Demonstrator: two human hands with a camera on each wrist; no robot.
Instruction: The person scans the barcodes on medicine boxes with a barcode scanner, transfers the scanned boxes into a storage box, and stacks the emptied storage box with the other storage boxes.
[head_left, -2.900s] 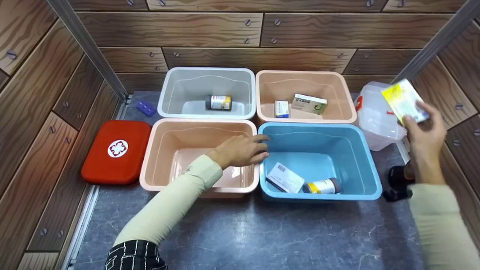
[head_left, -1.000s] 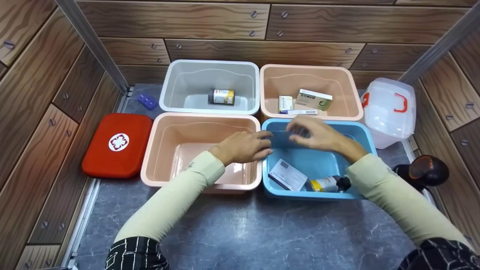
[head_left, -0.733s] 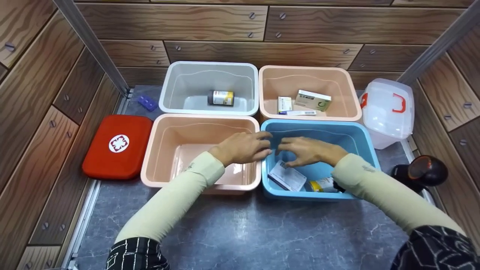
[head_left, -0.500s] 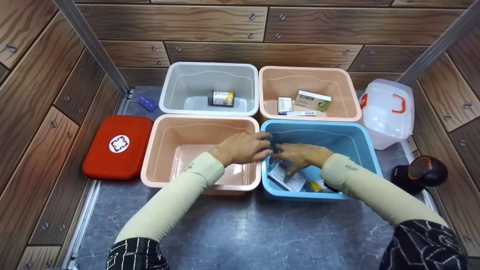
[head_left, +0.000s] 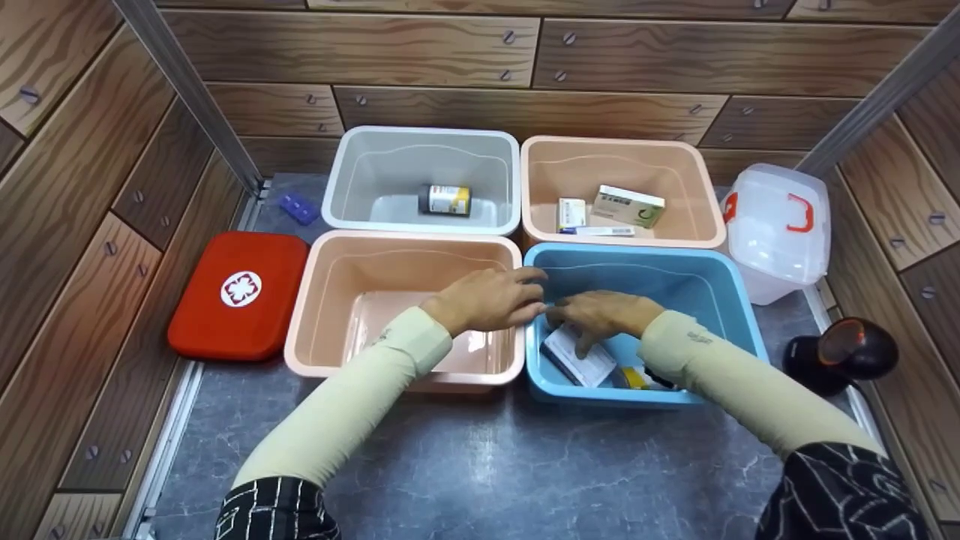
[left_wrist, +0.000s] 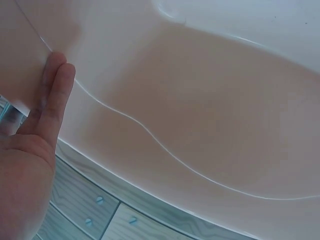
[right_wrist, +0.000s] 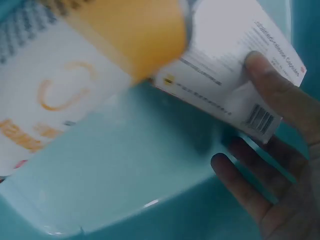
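In the head view, my left hand [head_left: 487,300] rests at the rim between the front peach tub [head_left: 405,238] and the blue tub [head_left: 645,251]. The left wrist view has two straight fingers [left_wrist: 59,97] along the peach tub's inner wall. Down inside the blue tub, my right hand [head_left: 600,311] grips one end of a white medicine box [head_left: 596,369]. In the right wrist view, the thumb lies on the printed face of that box [right_wrist: 215,55], with fingers beneath its barcode end. A yellow-and-white pill bottle [right_wrist: 70,90] lies beside it, partly hidden by the sleeve in the head view.
A grey tub [head_left: 420,225] behind holds a pill bottle [head_left: 448,200]. The rear peach tub [head_left: 615,241] holds several medicine boxes. At left are a red case [head_left: 236,300] and a purple pill organizer [head_left: 298,208]; at right, a clear lidded box [head_left: 780,225] and a black scanner [head_left: 855,349].
My right hand came from the right with a yellow-and-white box, let it go in the rear peach tub, then dropped into the blue tub onto the white medicine box. The left hand stayed put.
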